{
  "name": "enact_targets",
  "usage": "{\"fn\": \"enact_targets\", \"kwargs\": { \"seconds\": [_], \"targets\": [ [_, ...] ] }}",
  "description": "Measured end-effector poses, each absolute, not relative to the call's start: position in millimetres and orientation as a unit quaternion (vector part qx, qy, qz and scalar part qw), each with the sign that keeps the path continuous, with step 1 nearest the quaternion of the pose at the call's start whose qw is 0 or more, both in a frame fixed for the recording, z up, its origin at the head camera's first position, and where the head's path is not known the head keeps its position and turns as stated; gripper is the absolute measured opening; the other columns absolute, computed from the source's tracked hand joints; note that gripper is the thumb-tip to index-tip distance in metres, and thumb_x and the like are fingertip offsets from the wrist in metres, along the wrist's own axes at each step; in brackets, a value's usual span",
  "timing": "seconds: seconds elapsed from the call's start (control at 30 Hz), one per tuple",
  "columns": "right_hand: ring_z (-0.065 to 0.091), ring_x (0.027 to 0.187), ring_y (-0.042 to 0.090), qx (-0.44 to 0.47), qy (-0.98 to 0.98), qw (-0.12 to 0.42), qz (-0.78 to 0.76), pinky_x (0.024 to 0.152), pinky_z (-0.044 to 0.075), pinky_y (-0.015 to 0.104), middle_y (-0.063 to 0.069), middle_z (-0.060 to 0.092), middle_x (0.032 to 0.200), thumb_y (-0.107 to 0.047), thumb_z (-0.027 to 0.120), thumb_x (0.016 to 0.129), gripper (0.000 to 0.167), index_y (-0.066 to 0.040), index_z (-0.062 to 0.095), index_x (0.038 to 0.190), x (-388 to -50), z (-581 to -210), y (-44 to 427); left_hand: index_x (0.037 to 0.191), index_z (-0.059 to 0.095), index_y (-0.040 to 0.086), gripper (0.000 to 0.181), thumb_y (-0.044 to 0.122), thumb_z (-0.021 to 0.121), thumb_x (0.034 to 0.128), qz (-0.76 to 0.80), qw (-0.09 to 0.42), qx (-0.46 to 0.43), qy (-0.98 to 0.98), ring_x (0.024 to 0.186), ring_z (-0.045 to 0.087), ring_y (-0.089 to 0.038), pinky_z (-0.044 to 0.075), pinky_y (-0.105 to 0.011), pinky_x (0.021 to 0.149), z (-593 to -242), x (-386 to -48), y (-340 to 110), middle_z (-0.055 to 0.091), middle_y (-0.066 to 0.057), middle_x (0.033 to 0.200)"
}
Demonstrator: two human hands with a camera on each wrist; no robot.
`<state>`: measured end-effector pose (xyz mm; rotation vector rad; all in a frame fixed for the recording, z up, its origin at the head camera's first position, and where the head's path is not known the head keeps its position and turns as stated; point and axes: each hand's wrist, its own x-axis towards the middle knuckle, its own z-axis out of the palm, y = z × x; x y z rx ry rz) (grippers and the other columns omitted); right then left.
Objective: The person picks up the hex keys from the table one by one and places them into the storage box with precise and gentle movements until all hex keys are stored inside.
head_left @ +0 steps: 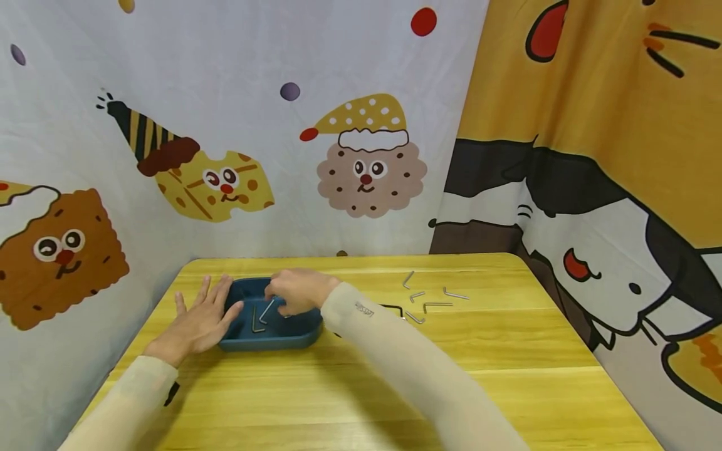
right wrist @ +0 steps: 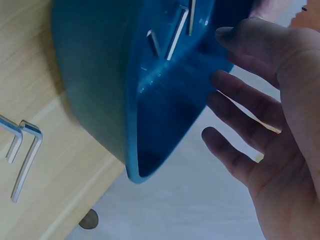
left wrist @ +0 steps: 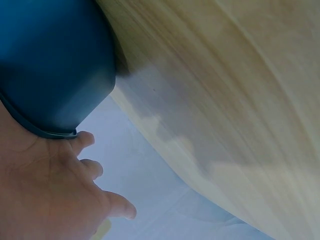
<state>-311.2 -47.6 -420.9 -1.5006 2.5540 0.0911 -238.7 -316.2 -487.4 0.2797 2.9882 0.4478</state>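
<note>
A person's left hand (head_left: 197,322), fingers spread and grasping nothing, rests against the 9 o'clock end of a blue tray (head_left: 271,342) on a wooden table (head_left: 271,401). The right hand (head_left: 299,291) hangs over the tray's 1 o'clock side, released, its fingers loosely bent and apart with nothing between them in the right wrist view. On the tray floor lie three hex keys (head_left: 257,321); one sets its long arm toward 12 o'clock, another slants toward 1, and the third is mostly hidden from the head camera. Toward 3 o'clock, well apart from the tray's middle, loose keys (head_left: 437,305) lie scattered on the table, a black key (head_left: 395,307) among them partly covered by the right sleeve (head_left: 395,351). A cartoon-printed cloth (head_left: 350,62) hangs at 12 o'clock.
</note>
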Motion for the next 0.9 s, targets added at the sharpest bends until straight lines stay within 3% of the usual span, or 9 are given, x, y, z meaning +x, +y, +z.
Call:
{"fn": "enact_targets", "kwargs": {
  "seconds": [0.2,0.53,0.9],
  "targets": [
    [0.076,0.130,0.014,-0.509,0.858,0.065,0.014,0.109,0.063,0.023,0.003,0.076,0.151,-0.031,0.080,0.114,0.045,-0.018,0.075,0.157,-306,-415,-33,0.188,0.001,0.004,0.094,0.066,0.033,0.1245,0.148,0.055,0.090,0.983,0.180,-0.010,-0.059,-0.017,-0.099,0.124,-486,-240,-316,0.007,-0.031,0.195],
    [0.074,0.136,0.016,-0.520,0.854,0.016,-0.024,0.117,0.061,0.027,0.001,0.076,0.151,-0.036,0.075,0.117,0.042,-0.021,0.076,0.156,-292,-414,0,0.188,0.001,0.005,0.092,0.062,0.036,0.1252,0.161,0.058,0.088,0.981,0.180,-0.013,-0.058,-0.021,-0.098,0.123,-489,-239,-316,0.005,-0.030,0.195],
    [0.067,0.152,0.025,-0.510,0.859,-0.019,-0.041,0.132,0.054,0.046,0.003,0.070,0.161,-0.038,0.073,0.118,0.047,-0.020,0.071,0.161,-279,-417,36,0.188,0.001,0.006,0.091,0.062,0.035,0.1254,0.159,0.054,0.093,0.981,0.180,-0.011,-0.058,-0.018,-0.099,0.124,-489,-238,-317,0.004,-0.029,0.195]
  ]
}}
